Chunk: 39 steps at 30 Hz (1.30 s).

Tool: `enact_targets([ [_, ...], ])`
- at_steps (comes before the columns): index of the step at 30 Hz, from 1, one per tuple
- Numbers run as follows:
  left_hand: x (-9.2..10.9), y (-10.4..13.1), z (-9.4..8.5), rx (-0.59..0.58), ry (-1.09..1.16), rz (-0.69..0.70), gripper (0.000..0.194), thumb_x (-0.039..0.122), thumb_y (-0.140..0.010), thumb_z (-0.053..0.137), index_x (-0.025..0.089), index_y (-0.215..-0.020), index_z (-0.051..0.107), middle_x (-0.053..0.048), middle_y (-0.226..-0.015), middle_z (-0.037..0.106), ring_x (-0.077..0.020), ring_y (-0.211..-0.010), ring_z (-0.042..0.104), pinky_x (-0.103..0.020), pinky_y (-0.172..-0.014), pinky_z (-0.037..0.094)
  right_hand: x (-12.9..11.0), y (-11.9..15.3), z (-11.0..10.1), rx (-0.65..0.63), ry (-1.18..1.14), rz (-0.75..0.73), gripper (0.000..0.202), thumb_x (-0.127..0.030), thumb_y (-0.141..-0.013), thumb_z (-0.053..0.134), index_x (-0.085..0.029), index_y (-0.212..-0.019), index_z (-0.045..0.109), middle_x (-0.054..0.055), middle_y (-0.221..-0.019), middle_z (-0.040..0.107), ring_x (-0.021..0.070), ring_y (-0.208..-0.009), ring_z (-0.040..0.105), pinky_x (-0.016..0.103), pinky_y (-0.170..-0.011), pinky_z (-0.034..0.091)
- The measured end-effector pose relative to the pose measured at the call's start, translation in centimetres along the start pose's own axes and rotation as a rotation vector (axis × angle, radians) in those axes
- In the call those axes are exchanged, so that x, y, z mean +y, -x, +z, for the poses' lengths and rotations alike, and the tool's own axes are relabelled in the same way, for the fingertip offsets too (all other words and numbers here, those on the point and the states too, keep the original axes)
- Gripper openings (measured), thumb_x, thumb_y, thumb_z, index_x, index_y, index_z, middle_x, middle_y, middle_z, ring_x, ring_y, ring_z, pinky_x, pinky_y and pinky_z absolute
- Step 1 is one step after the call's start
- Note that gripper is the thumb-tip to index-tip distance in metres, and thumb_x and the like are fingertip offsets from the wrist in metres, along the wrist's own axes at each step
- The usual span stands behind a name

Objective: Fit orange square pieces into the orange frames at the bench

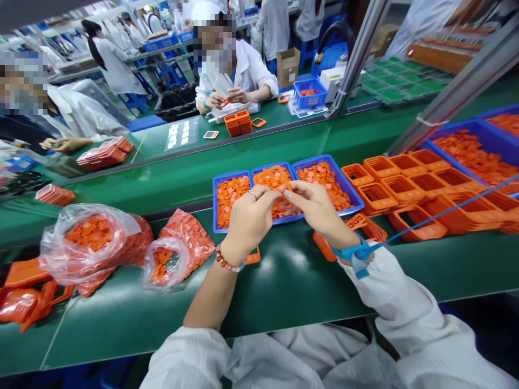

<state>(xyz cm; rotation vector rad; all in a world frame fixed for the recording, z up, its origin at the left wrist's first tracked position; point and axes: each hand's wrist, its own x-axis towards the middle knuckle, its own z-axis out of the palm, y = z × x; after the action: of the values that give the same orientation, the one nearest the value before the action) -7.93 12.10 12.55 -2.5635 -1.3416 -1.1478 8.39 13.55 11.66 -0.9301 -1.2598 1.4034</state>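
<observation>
1. The piece is orange and small enough to sit at the fingertips. It should be very light, and I judge it to be thin moulded plastic, more stiff than soft.
2. Its surface may be a little slick, so a loose pinch could let it slip or turn. It probably isn't fragile, though any thin part might bend or mark under a hard squeeze.
3. The best hold looks to be by 2 opposite edges, between thumb and forefinger, with light pressure and the flat faces left free.
4. The right hand has its thumb and forefinger closed on the piece. The left hand has its fingertips drawn together right beside it; whether they also grip it, I cannot tell.
5. The piece is between the 2 hands, above the middle bin. The left bin and right bin stand on either side, making 3 blue bins in a row.
6. As for looks, it is a plain, bright orange. Fingers cover most of it, so its full outline and any holes or tabs are hidden.
7. The loose parts heaped in the bins are a similar orange, small and flattish, some with a pale sheen.
8. An orange frame lies on the green table near the left wrist. More frames are by the right wrist, beside the stacks. 2 clear bags of orange parts, the big bag and the small bag, lie to the left.
</observation>
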Motion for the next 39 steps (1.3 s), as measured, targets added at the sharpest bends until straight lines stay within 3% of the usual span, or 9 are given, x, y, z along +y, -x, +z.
enact_targets([
  [4,-0.1,0.0,-0.4,-0.006,0.001,0.022,0.021,0.009,-0.094,0.051,0.019,-0.105,0.067,-0.005,-0.094,0.073,-0.0162,-0.087,0.069,-0.026,-0.076,0.054,0.4,-0.3,0.2,-0.017,-0.003,-0.041,0.026,-0.043,-0.078,0.071,-0.019,-0.084,0.067,0.002,-0.079,0.066,0.0167,-0.074,0.064,0.027,-0.061,0.056],
  [9,0.8,-0.4,-1.3,-0.034,0.094,-0.086,0.017,0.006,-0.086,0.063,0.019,-0.097,0.064,0.001,-0.084,0.072,-0.0115,-0.07,0.066,-0.022,-0.069,0.051,0.2,-0.1,0.4,-0.019,0.001,-0.073,0.024,-0.043,-0.082,0.07,-0.019,-0.084,0.067,0.001,-0.08,0.067,0.0153,-0.074,0.065,0.026,-0.063,0.056],
  [16,0.9,-0.6,-0.5,0.124,0.152,-0.219,0.016,0.005,-0.08,0.069,0.019,-0.085,0.062,0.006,-0.071,0.066,-0.0065,-0.048,0.048,-0.021,-0.055,0.042,0.5,0.2,0.8,0.035,-0.06,-0.049,0.03,-0.048,-0.081,0.073,-0.019,-0.089,0.067,0.002,-0.082,0.071,0.0154,-0.067,0.07,0.03,-0.068,0.061],
  [18,0.8,-0.6,-0.4,0.129,0.149,-0.217,0.017,0.005,-0.08,0.068,0.019,-0.087,0.062,0.005,-0.074,0.068,-0.0071,-0.05,0.049,-0.021,-0.057,0.044,0.7,0.2,0.9,0.045,-0.056,-0.057,0.029,-0.047,-0.082,0.072,-0.019,-0.091,0.067,0.003,-0.084,0.072,0.0161,-0.069,0.071,0.031,-0.069,0.061],
  [23,0.4,-0.4,-0.9,0.0,0.052,-0.131,0.018,0.006,-0.084,0.063,0.02,-0.096,0.065,0.001,-0.087,0.073,-0.0118,-0.067,0.062,-0.024,-0.068,0.049,1.2,0.3,1.2,-0.001,-0.002,-0.095,0.022,-0.041,-0.086,0.067,-0.019,-0.089,0.065,0.002,-0.084,0.071,0.0162,-0.074,0.07,0.031,-0.073,0.06],
  [26,0.8,-0.2,-1.3,-0.047,-0.073,-0.147,0.017,0.01,-0.086,0.063,0.021,-0.099,0.065,-0.001,-0.09,0.073,-0.0156,-0.077,0.066,-0.027,-0.071,0.05,1.4,0.5,1.4,-0.026,0.038,-0.102,0.018,-0.037,-0.088,0.064,-0.019,-0.087,0.063,0.002,-0.084,0.068,0.0165,-0.076,0.069,0.031,-0.073,0.058],
  [32,1.5,-0.1,-1.3,-0.082,-0.333,-0.239,0.016,0.016,-0.083,0.068,0.023,-0.098,0.066,-0.002,-0.085,0.069,-0.0199,-0.077,0.066,-0.027,-0.059,0.042,2.2,0.7,1.9,0.005,0.057,-0.075,0.016,-0.035,-0.09,0.062,-0.019,-0.087,0.06,0.002,-0.083,0.065,0.0166,-0.076,0.068,0.032,-0.072,0.058],
  [35,1.0,-0.3,-1.2,-0.012,-0.225,-0.295,0.021,0.015,-0.079,0.071,0.022,-0.098,0.065,0.0,-0.08,0.067,-0.0175,-0.072,0.064,-0.026,-0.059,0.043,2.3,0.4,1.9,0.045,0.009,-0.063,0.019,-0.035,-0.081,0.072,-0.019,-0.087,0.062,0.001,-0.083,0.067,0.0167,-0.076,0.068,0.031,-0.07,0.057],
  [39,-0.2,-0.7,-2.0,0.054,0.156,-0.277,0.027,0.024,-0.076,0.078,0.021,-0.097,0.062,0.004,-0.076,0.063,-0.0099,-0.058,0.054,-0.022,-0.057,0.044,0.9,0.5,1.4,0.112,-0.041,-0.108,0.026,-0.033,-0.071,0.082,-0.02,-0.082,0.063,-0.001,-0.076,0.067,0.0146,-0.07,0.067,0.028,-0.065,0.057],
])
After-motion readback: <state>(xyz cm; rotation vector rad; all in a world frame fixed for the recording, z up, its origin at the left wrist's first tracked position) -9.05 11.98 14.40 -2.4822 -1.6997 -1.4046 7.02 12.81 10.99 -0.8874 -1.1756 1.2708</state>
